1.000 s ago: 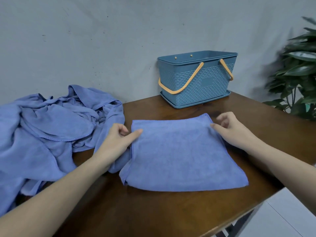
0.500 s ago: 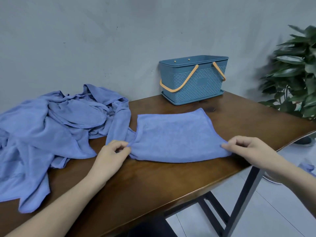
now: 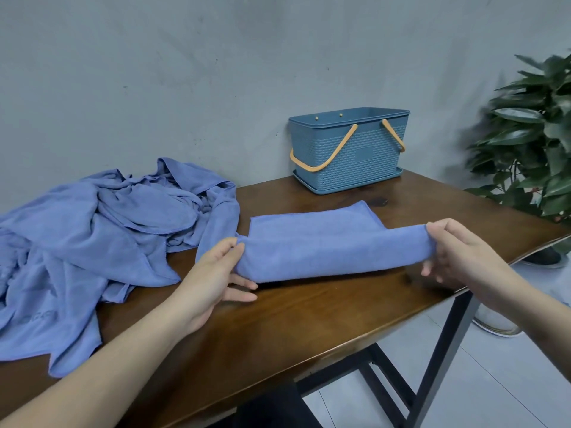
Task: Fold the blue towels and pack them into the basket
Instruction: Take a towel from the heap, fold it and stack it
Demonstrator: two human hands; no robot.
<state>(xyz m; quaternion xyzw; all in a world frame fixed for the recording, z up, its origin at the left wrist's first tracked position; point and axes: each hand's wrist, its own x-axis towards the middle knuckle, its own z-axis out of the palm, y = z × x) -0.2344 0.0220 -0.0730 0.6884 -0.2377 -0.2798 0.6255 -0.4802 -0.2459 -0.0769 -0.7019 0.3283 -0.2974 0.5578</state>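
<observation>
A folded blue towel (image 3: 324, 242) lies in the middle of the brown table, its near edge lifted and curling over toward the far side. My left hand (image 3: 216, 273) pinches the towel's near left corner. My right hand (image 3: 454, 254) pinches the near right corner. Behind the towel, against the wall, stands the blue basket (image 3: 349, 162) with orange handles; its inside is hidden from this angle. A heap of unfolded blue towels (image 3: 92, 242) covers the table's left end.
The wooden table (image 3: 309, 329) has black metal legs, and its front edge runs diagonally below my hands. A potted green plant (image 3: 531, 143) stands on the floor at the right. A grey wall closes off the back.
Both hands moved from the towel's far corners to its near corners, pinched them and lifted the near edge, which now rolls over toward the basket.
</observation>
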